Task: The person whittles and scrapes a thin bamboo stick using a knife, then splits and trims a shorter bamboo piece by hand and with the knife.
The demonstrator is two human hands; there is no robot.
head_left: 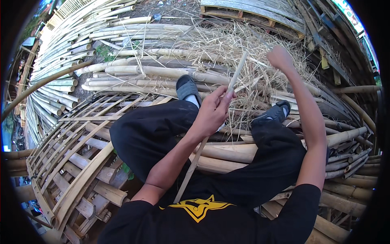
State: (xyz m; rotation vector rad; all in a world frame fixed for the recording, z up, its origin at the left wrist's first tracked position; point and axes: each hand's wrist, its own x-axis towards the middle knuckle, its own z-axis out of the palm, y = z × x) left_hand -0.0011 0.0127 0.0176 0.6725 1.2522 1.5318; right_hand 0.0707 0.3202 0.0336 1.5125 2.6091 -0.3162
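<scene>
- Running aslant through the head view, a long, narrow bamboo strip (pixel 190 172) stretches from the front of the black shirt (pixel 142 225) up between the legs; it is pale and straight, its upper end lighter than the tan lower part.
- The left hand (pixel 213 110) is closed around this strip, gripping it with the thumb toward the upper end; one length sticks out above the fingers, and the longer one emerges below the wrist.
- The right hand (pixel 280 59) is raised to the right of the strip's upper end, apart from it, fingers curled into a fist; whether it grips anything cannot be told.
- Beneath and beyond the hands lies a loose heap of straw-coloured shavings (pixel 227 44), with a weathered wooden pallet (pixel 252 13) behind it.
- Bamboo poles (pixel 150 71) lie side by side across the ground, near the dark sandals (pixel 187 88).
- At the left of the dark trousers (pixel 150 126), a lattice of split bamboo (pixel 91 174) rests over cut bamboo pieces.
</scene>
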